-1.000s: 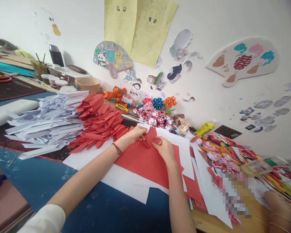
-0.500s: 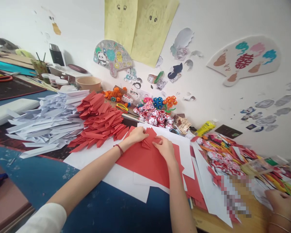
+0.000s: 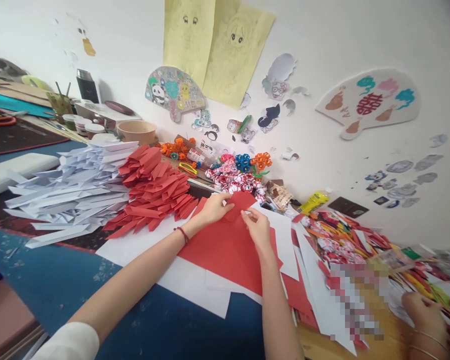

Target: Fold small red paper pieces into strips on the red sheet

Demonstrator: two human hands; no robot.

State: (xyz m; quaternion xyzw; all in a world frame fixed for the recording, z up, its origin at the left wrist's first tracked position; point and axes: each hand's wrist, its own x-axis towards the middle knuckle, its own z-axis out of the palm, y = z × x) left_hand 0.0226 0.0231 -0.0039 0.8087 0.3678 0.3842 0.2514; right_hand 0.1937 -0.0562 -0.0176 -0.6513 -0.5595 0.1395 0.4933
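Observation:
Between my two hands is a small piece of red paper (image 3: 242, 201), raised above a large red sheet (image 3: 225, 247). My left hand (image 3: 216, 207) pinches its left edge between thumb and fingers. On the right side, my right hand (image 3: 255, 224) has its thumb and fingertips closed at the paper's lower right edge. White sheets (image 3: 210, 295) lie under the red sheet. Left of my hands, folded red paper strips (image 3: 153, 185) are heaped beside a pile of folded white strips (image 3: 82, 185).
Red-and-white paper balls (image 3: 240, 182) and paper flowers (image 3: 261, 161) lie by the wall. A bowl (image 3: 136, 132) and a white case (image 3: 18, 172) are at the left. Another person's hand (image 3: 425, 315) is at the lower right, near colourful strips.
The small red paper has opened out from a narrow pleated shape into a broader one and tilted up. My left hand has shifted slightly right. The view has turned a little.

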